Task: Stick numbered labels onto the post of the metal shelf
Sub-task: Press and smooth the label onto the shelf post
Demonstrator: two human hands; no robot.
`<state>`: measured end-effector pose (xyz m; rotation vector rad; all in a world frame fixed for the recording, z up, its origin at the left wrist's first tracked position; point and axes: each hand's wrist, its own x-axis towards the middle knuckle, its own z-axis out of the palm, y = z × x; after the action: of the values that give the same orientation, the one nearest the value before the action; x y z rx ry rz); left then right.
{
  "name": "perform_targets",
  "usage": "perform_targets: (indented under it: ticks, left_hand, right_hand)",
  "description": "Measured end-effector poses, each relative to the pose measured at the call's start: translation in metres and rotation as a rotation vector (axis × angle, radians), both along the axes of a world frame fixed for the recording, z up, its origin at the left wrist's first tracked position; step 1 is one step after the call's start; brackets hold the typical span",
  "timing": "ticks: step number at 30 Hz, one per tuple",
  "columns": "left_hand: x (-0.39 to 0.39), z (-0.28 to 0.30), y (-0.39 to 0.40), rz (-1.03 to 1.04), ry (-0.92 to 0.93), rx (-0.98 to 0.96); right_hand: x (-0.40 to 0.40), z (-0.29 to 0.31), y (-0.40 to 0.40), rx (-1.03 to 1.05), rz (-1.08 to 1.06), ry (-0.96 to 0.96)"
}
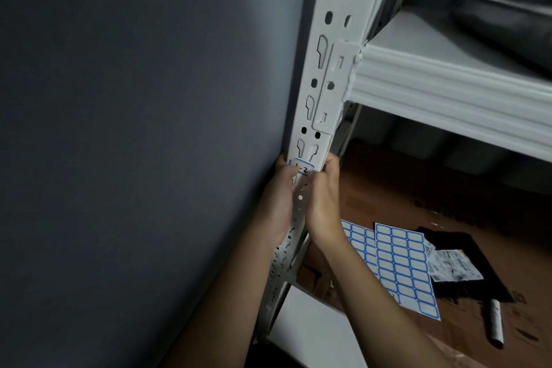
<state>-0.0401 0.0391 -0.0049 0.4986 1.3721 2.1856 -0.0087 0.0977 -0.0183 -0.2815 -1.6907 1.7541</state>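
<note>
A white metal shelf post (331, 48) with keyhole slots runs from the top of the view down to the bottom left. A blue-bordered label (301, 167) with a handwritten number lies on the post's front face. My left hand (279, 200) grips the post's left side, its thumb on the label's left end. Against the post's right side sits my right hand (324, 194), fingertips pinching the label's right end. Both hands touch the label and the post.
Two sheets of blue-bordered blank labels (403, 266) lie on brown cardboard (388, 188) on the lower shelf. Beside them are a black bag (472, 257), a printed packet (454, 266) and a marker pen (495, 323). A white shelf beam (448, 92) juts right. A grey wall (134, 128) stands left.
</note>
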Motion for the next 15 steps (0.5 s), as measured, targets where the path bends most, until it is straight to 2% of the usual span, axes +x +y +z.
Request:
perform_targets:
  ticks: [4,8,15]
  left_hand:
    - [-0.0008,-0.0014,0.0001,0.011,0.04,0.011]
    - [-0.0016,-0.0015,0.0,0.012,-0.032,0.073]
    - [-0.0027,-0.0033,0.0033,0.042,-0.042,0.016]
  right_hand:
    - [0.0003,-0.0003,0.001,-0.027,0.019,0.039]
    - [0.0009,-0.0021,0.0053,-0.061,0.049,0.078]
    - [0.0,-0.0033,0.003,-0.08,0.049,0.095]
